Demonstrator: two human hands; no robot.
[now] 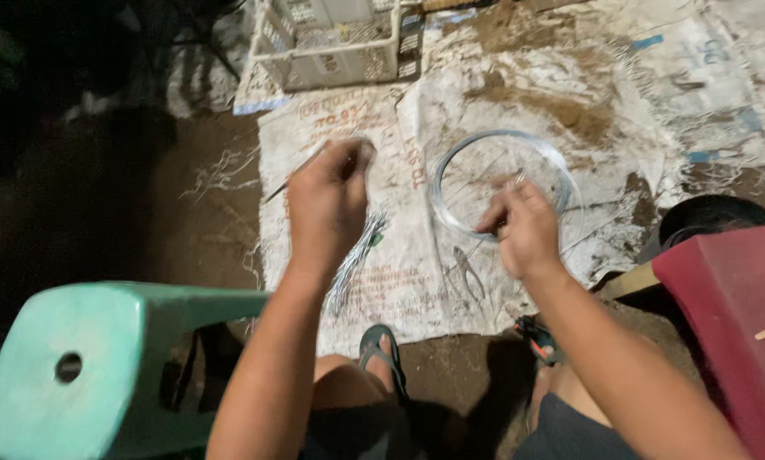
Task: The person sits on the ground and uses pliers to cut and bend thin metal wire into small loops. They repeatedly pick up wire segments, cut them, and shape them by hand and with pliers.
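Observation:
My left hand (327, 204) is closed around a thin stick or wire (290, 176) whose end pokes out to the left. My right hand (523, 230) pinches a thin wire that leads from a round coil of silvery wire (451, 162) lying just beyond it on a white woven sack (399, 111). Between and below my hands lies a bundle of short cut wires (354, 255). A pair of pliers (468, 271) rests on the sack under my right hand.
A turquoise plastic stool (93, 366) lies at lower left, a dark red one (732, 307) at right beside a black round container (710, 217). A white plastic crate (331, 43) stands at the top. Soil patches (561, 102) cover the sacks. My sandalled feet (382, 353) show below.

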